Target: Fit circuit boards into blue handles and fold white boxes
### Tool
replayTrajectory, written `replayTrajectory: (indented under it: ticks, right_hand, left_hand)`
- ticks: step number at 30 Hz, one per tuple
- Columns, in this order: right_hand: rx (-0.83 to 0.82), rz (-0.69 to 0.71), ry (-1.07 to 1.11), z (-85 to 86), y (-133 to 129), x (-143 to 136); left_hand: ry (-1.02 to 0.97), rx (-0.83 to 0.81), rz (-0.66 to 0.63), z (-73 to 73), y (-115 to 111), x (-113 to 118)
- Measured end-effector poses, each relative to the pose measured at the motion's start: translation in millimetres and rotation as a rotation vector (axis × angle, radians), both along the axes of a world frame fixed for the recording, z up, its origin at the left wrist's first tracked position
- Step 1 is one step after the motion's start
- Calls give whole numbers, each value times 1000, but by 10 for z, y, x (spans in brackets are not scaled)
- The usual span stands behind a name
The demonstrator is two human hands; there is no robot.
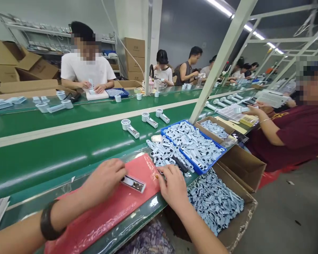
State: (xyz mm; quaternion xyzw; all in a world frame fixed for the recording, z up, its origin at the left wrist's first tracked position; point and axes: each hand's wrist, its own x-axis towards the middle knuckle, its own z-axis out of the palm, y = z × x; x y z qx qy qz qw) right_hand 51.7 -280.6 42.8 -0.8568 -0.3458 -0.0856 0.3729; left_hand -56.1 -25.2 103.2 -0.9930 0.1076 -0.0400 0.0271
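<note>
My left hand [106, 178] is closed around one end of a white handle-shaped device [134, 184], holding it over a red sheet [103, 220]. An open slot with dark and metallic parts shows on the device's face; its other end is hidden in my fingers. To the right, my right hand [173, 185] has its fingers curled, thumb and index near each other at the sheet's right edge. A tiny brownish spot shows by these fingertips, too small to name. Just beyond lies a heap of pale blue plastic pieces [161, 151] with dark ovals.
A blue tray [184, 151] and a cardboard box [250, 208] hold more pale blue pieces. Several round-headed white devices [130, 128] lie on the green conveyor belt [69, 148]. A slanted metal post [222, 60] rises beyond the tray. A co-worker in a maroon shirt [299, 127] is at right; others work opposite.
</note>
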Motion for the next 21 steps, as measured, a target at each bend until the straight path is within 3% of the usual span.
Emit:
replayTrajectory:
  ticks: [4,7,10,13,15,17,21]
  right_hand:
    - [-342,-151,-152,-1,-35,194]
    - [-465,-183,-225,-53,27,230]
    - [-493,-188,-275,-98,69,229]
    - [-498,-188,-297,-97,77,265]
    - [-487,-199,-307,-93,72,314]
    - [-469,-185,-327,-109,46,359]
    - [-391,-86,-371,-214,-77,429]
  left_hand:
    - [-137,205,73,164,770,514]
    - [-192,296,193,211,1277,866]
    - [-194,292,248,107,1563,1081]
    - [-149,221,257,-103,1668,1163]
    - [-132,168,248,-218,1699,1084]
    - [-118,137,241,-263,1724,833]
    - [7,92,224,-123,1678,-94]
